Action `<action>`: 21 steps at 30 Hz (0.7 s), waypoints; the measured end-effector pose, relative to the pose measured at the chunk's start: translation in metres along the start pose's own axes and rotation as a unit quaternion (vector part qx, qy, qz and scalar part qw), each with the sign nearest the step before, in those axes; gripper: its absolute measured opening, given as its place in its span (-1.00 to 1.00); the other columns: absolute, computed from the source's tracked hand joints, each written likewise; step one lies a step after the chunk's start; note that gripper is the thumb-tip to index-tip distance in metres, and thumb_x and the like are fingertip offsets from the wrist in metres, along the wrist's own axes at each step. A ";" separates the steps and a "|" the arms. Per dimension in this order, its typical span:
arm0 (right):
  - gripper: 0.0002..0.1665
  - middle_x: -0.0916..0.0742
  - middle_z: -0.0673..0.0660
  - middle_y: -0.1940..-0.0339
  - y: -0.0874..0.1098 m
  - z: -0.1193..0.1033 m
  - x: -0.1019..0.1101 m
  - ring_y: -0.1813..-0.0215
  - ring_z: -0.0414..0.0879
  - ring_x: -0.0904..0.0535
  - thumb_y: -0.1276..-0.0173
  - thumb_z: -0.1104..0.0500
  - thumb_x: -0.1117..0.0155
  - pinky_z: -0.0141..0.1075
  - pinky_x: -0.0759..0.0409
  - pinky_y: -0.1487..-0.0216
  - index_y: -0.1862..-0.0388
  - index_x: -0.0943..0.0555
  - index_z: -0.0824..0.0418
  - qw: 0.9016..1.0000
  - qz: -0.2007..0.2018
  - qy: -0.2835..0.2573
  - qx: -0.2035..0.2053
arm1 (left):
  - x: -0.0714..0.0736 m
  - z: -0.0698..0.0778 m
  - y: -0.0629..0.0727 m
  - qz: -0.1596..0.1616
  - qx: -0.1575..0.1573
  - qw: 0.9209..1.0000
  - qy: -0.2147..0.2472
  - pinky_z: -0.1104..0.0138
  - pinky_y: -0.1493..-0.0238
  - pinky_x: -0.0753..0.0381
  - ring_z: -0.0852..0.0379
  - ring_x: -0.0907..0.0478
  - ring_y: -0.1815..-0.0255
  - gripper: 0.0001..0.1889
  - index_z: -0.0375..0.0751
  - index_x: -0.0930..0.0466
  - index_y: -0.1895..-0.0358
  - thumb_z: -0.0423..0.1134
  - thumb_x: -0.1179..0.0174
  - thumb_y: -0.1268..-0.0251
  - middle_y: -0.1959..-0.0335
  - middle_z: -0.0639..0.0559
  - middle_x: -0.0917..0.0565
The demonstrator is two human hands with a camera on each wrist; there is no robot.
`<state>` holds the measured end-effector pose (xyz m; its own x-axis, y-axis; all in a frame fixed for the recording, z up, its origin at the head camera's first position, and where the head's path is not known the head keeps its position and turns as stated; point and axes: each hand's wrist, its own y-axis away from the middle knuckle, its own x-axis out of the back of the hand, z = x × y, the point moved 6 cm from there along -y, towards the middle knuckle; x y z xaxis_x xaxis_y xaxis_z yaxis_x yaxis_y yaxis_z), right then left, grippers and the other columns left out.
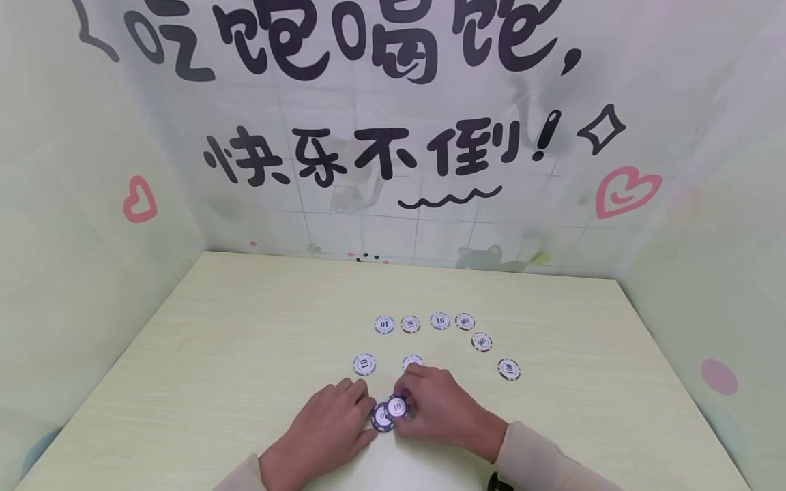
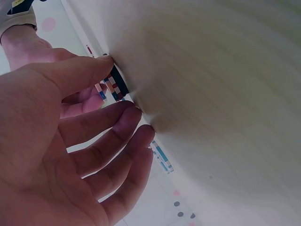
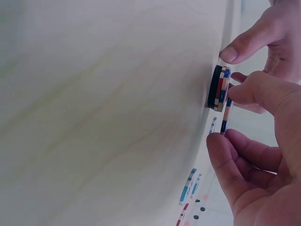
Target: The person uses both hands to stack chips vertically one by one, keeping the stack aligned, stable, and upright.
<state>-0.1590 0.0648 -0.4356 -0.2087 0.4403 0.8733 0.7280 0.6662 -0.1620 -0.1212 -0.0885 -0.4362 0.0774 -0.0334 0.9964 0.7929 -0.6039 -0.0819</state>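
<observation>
Near the front of the table, a small stack of poker chips [image 1: 380,421] lies flat, its dark bottom layer showing in the right wrist view. The left hand [image 1: 331,424] curls about its left side, thumb in front and fingers behind, fingertips down at the table. A blue-edged poker chip marked 10 [image 1: 398,406] is pinched between thumb and fingers of the right hand [image 1: 439,408]. This chip overlaps the stack's right side and looks slightly raised in the right wrist view. Just beyond the right hand, another chip [image 1: 412,359] is partly hidden by its fingers.
Several single chips lie flat beyond the hands: a 10 chip [image 1: 364,364] at left, another 10 chip [image 1: 384,324] in the back row, and a red-edged 100 chip [image 1: 508,369] at right. The pale wooden table [image 1: 245,327] meets a printed wall panel [image 1: 393,232] behind.
</observation>
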 end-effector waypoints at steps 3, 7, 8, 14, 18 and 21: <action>-0.71 -0.63 -0.13 0.32 -0.001 -0.002 -0.001 0.35 -0.40 -0.46 -0.14 0.16 -0.63 -0.53 -0.52 0.26 0.18 -0.79 0.21 1.000 -0.003 0.003 0.004 | 0.000 0.000 0.000 -0.002 0.000 1.000 -0.001 0.30 0.28 -0.53 0.14 -0.42 0.30 -0.60 -0.18 -0.83 0.08 0.11 -0.52 -0.37 0.20 0.04 -0.62; -0.72 -0.63 -0.14 0.32 -0.002 -0.004 -0.003 0.34 -0.41 -0.45 -0.15 0.15 -0.63 -0.54 -0.52 0.24 0.17 -0.80 0.21 1.000 -0.008 0.012 0.003 | -0.001 0.000 0.000 0.002 -0.003 1.000 -0.001 0.30 0.28 -0.53 0.13 -0.42 0.30 -0.60 -0.18 -0.83 0.09 0.11 -0.53 -0.37 0.20 0.03 -0.62; -0.72 -0.63 -0.14 0.32 -0.002 -0.004 -0.003 0.33 -0.41 -0.46 -0.16 0.14 -0.63 -0.54 -0.52 0.24 0.17 -0.80 0.20 1.000 -0.009 0.014 0.004 | -0.001 0.000 0.000 0.002 -0.003 1.000 0.000 0.31 0.28 -0.52 0.13 -0.42 0.29 -0.60 -0.18 -0.82 0.09 0.11 -0.53 -0.37 0.20 0.03 -0.62; -0.70 -0.67 -0.13 0.27 -0.003 -0.008 -0.005 0.30 -0.41 -0.49 -0.19 0.11 -0.63 -0.52 -0.55 0.17 0.13 -0.81 0.18 1.000 -0.021 0.017 -0.001 | -0.001 0.000 0.000 0.010 -0.006 1.000 0.001 0.30 0.30 -0.51 0.13 -0.41 0.30 -0.61 -0.18 -0.81 0.10 0.10 -0.53 -0.36 0.21 0.04 -0.60; -0.68 -0.69 -0.13 0.24 -0.004 -0.010 -0.007 0.27 -0.41 -0.52 -0.24 0.07 -0.64 -0.51 -0.58 0.10 0.09 -0.81 0.17 0.999 -0.031 0.021 -0.005 | 0.000 0.000 0.001 0.025 -0.011 1.000 0.001 0.30 0.31 -0.50 0.13 -0.42 0.30 -0.62 -0.18 -0.80 0.12 0.09 -0.53 -0.36 0.22 0.05 -0.59; -0.68 -0.69 -0.14 0.24 -0.005 -0.011 -0.008 0.27 -0.41 -0.52 -0.25 0.05 -0.64 -0.51 -0.58 0.09 0.09 -0.82 0.16 0.999 -0.033 0.029 -0.002 | 0.000 0.000 0.001 0.030 -0.013 0.999 0.002 0.30 0.32 -0.49 0.13 -0.41 0.31 -0.63 -0.18 -0.80 0.13 0.08 -0.53 -0.35 0.23 0.05 -0.58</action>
<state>-0.1538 0.0510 -0.4365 -0.2174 0.3602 0.9072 0.7162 0.6904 -0.1025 -0.1203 -0.0891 -0.4360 0.1214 -0.0741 0.9898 0.7714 -0.6206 -0.1410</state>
